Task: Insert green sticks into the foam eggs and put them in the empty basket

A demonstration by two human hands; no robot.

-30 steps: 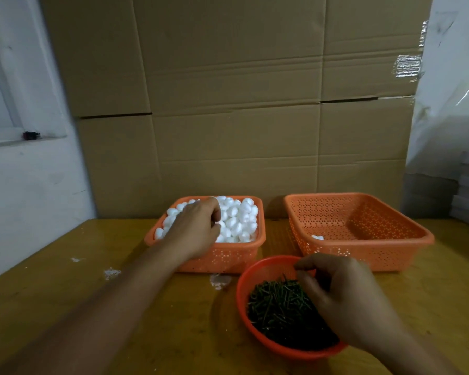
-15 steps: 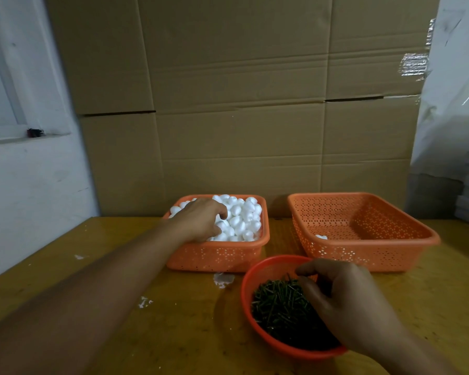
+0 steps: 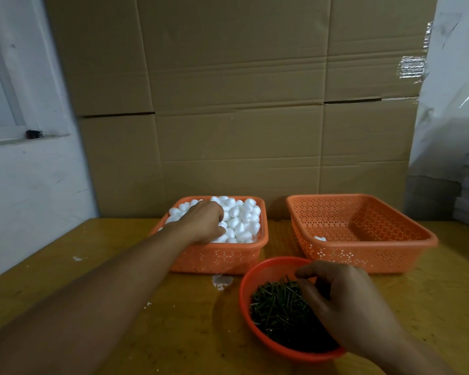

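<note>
Foam eggs (image 3: 241,220), white, heaped in the left orange basket (image 3: 222,257) at the tabletop's (image 3: 173,320) far side. Left hand (image 3: 203,221) rests palm-down on the heap, fingers curled into the eggs; whether that grip pinches one cannot be told. Green sticks (image 3: 278,307) piled in a round red bowl (image 3: 248,280), nearest the viewer. Right hand (image 3: 347,304) over the bowl, thumb and forefinger curled toward each other above the pile; a stick between them cannot be made out. Second orange basket (image 3: 363,255) to the right, one white egg (image 3: 320,238) lying at its near-left corner. Cardboard boxes (image 3: 241,104) stacked behind. White scraps (image 3: 222,281) lie between bowl and left basket.
</note>
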